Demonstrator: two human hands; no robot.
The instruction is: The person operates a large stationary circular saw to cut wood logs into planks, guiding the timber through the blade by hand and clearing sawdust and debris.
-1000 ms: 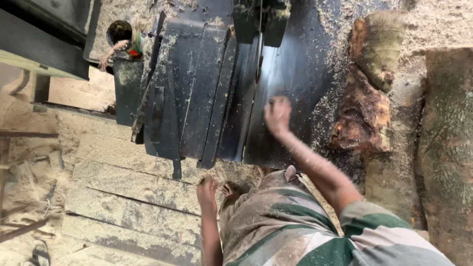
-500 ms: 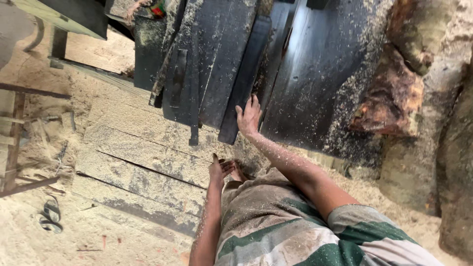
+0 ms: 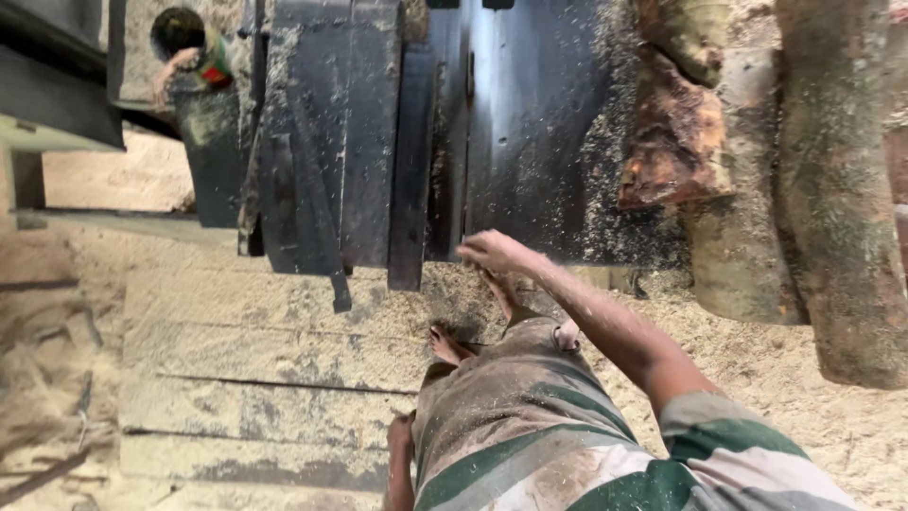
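Sawdust lies thick over the whole sawmill floor, coating the wooden planks (image 3: 274, 364) underfoot and drifting against the dark metal saw machine (image 3: 378, 142) that fills the upper middle of the view. To the right of it, 2 rough logs rest in the dust: a bark-covered log (image 3: 837, 189) along the far right edge and a reddish, ragged-ended log (image 3: 676, 142) against the machine's steel worktop (image 3: 539, 123).

The person's right hand (image 3: 492, 251) reaches forward to the lower edge of that steel plate, beside the dark upright guard (image 3: 411, 170). Its fingers look loosely curled and hold nothing; whether they actually touch the metal cannot be told. The left hand (image 3: 399, 437) hangs low by the striped garment, only partly in view, and appears empty, though its fingers are mostly hidden. 2 bare feet stand on the planks just below the machine.

At the upper left, another person's hand (image 3: 168, 71) rests near a round dark opening.

As for progress, the work looks to be between cuts: no timber lies on the plate, and both logs sit uncut beside it.
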